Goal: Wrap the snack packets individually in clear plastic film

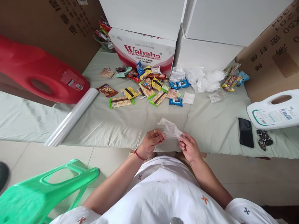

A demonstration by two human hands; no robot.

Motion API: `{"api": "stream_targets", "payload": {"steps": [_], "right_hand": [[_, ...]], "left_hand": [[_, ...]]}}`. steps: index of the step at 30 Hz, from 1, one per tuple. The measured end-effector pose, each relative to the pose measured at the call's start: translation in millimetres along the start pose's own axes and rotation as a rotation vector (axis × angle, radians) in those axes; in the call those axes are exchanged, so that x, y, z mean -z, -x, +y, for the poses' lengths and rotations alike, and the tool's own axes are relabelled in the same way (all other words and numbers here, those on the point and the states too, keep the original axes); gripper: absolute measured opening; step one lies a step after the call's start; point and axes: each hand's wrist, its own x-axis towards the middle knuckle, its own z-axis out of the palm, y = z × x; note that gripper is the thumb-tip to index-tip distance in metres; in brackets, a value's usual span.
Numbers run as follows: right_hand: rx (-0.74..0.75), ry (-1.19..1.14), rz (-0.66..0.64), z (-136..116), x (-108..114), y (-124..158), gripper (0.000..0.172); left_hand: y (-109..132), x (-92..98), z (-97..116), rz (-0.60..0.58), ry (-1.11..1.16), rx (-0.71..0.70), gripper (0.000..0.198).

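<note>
Between my two hands, above the front edge of the cloth-covered surface [130,124], a thin clear plastic bag [170,128] is stretched. My left hand [151,142], with a red string at the wrist, pinches the bag's left side. On its right side, the fingers of my right hand [188,145] are closed on the plastic. Beyond the bag lies a spread of wrapped snacks, among them a green-ended bar [121,102], a yellow packet [129,92], a brown cookie packet [107,90] and a blue packet [176,102]. Crumpled clear bags [198,79] are heaped behind on the right.
A red jug [44,71] and a plastic film roll [72,116] lie at left. A Wahaba-style printed carton [144,51] stands behind. At right are a white detergent bottle [275,109], a phone [246,133] and keys [264,139]. A green stool [51,189] stands below left.
</note>
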Motion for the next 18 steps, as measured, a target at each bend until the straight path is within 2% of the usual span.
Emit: {"api": "stream_targets", "payload": {"steps": [3, 6, 9, 10, 12, 14, 18], "right_hand": [[-0.003, 0.046, -0.012, -2, 7, 3, 0.039], [0.185, 0.195, -0.006, -11, 15, 6, 0.048], [0.333, 0.346, -0.059, -20, 18, 4, 0.069], [0.348, 0.392, -0.08, -22, 18, 2, 0.07], [0.339, 0.434, -0.095, -24, 16, -4, 0.054], [0.294, 0.354, -0.049, -22, 17, -12, 0.038], [0.127, 0.098, 0.074, -16, 30, -19, 0.039]], "left_hand": [[1, -0.7, -3, 0.019, -0.008, -0.093, 0.042], [2, -2.9, -4, -0.012, -0.084, -0.201, 0.037], [4, -8.3, -2, -0.112, -0.122, -0.19, 0.033], [6, -10.7, -1, -0.144, -0.122, -0.177, 0.032], [7, -15.0, 0, -0.179, -0.092, -0.172, 0.031], [8, -16.0, 2, -0.164, 0.006, -0.172, 0.028], [6, -3.0, 9, -0.022, 0.296, -0.104, 0.027]]}}
